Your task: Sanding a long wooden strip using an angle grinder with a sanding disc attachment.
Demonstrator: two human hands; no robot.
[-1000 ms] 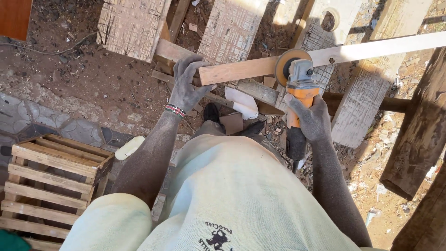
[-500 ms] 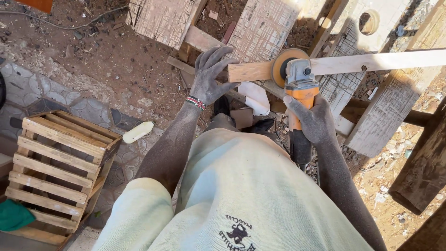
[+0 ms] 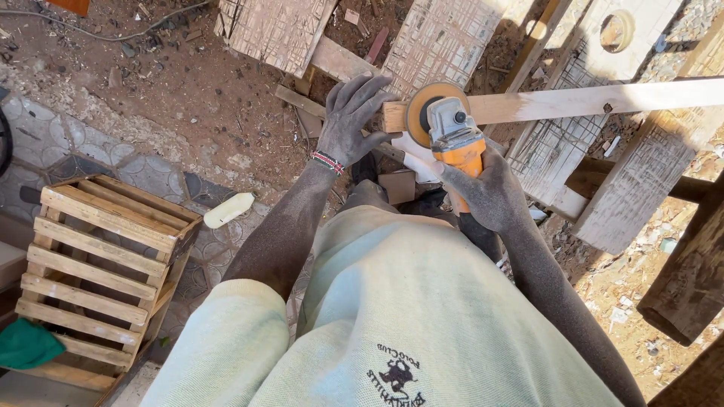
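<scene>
Both hands are busy: the left hand presses the stiff, light wooden strip near its end, the right hand clamps the heavy orange grinder beside it.

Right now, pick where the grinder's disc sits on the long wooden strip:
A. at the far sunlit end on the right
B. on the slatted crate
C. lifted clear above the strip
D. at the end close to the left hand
D: the sanding disc of the orange grinder sits on the wooden strip right beside the left hand, which steadies that end; the right hand grips the grinder's body.
</scene>
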